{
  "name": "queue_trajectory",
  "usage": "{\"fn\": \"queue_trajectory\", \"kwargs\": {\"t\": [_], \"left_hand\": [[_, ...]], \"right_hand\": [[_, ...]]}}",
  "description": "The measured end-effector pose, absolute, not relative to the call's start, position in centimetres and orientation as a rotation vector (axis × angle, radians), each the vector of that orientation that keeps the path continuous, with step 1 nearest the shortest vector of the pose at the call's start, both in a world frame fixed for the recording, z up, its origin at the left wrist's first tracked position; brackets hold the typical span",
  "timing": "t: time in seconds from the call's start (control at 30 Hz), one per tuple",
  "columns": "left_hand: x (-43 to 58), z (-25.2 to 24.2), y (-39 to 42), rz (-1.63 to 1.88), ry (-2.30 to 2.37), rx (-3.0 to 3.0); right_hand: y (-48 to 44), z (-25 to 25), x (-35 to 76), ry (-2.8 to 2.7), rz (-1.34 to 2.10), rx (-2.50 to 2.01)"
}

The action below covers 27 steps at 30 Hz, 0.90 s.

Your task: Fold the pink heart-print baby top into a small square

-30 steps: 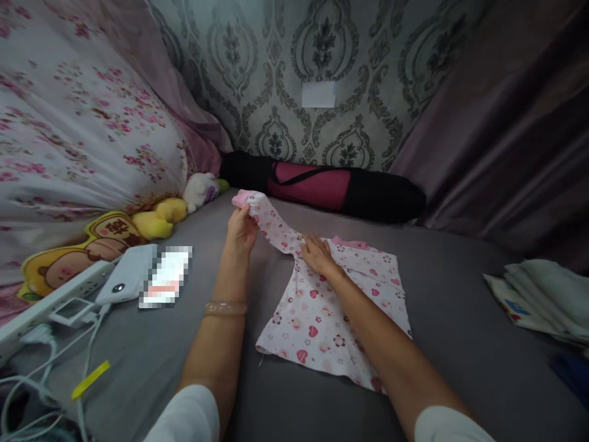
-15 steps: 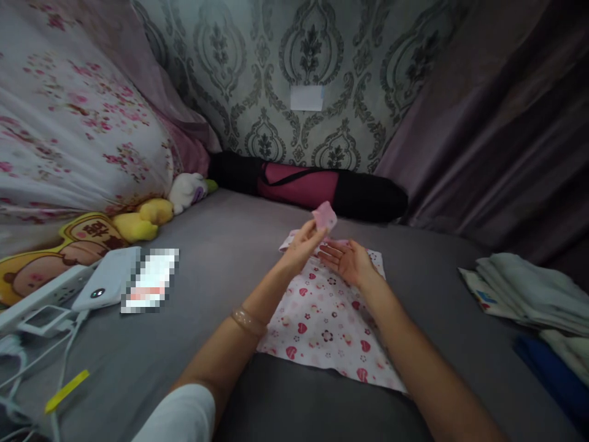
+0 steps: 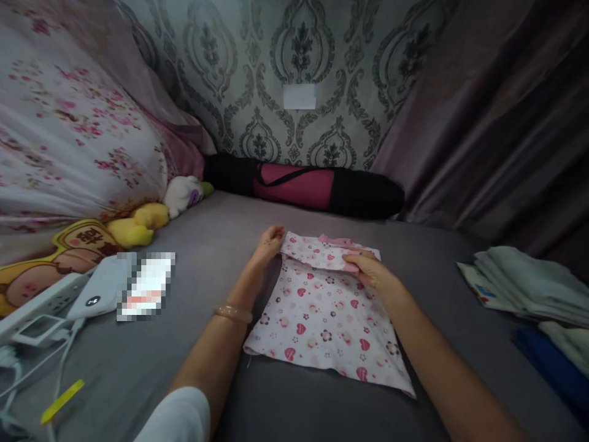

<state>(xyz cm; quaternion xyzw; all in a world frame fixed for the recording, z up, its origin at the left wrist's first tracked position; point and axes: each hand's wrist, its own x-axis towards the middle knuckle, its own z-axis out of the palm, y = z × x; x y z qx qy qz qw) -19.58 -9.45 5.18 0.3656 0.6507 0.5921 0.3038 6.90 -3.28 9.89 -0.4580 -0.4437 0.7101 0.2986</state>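
Note:
A child's long-sleeved shirt [image 3: 317,331], white with red hearts and small flowers, lies spread on the grey bed sheet. Its pink collar [image 3: 334,240] is at the far end. One sleeve [image 3: 313,253] is folded across the upper chest. My right hand [image 3: 368,269] grips that sleeve by its pink cuff, near the shirt's right side. At the upper left shoulder corner, my left hand [image 3: 270,240] has its fingers curled against the fabric; the fingertips are partly hidden. A beige bangle circles my left wrist.
A long black and maroon bag [image 3: 299,186] lies along the wall. Plush toys [image 3: 184,193], a power strip [image 3: 55,301], a pale power bank [image 3: 103,287] and a blurred-out phone-like object [image 3: 146,287] are at left. Folded clothes [image 3: 524,282] are stacked at right.
The sleeve whose cuff my left hand held up now lies across the shirt. The cuff has passed to my right hand, and my left hand has moved left to the shoulder corner.

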Motion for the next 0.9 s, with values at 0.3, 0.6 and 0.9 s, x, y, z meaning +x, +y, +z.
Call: {"fn": "queue_trajectory", "kwargs": {"t": [0.3,0.6,0.9], "left_hand": [[-18.0,3.9,-9.6,1.257,1.769,1.494],[-17.6,3.6,-10.8,0.842,1.903,2.029],[-17.3,3.5,-10.9,0.515,2.127,1.972]], "right_hand": [[0.5,10.0,10.4,-1.241,1.58,-1.267],[1.1,6.6,12.2,-1.37,1.38,-1.447],[2.4,4.2,12.9,-1.899,0.685,-1.503]]}}
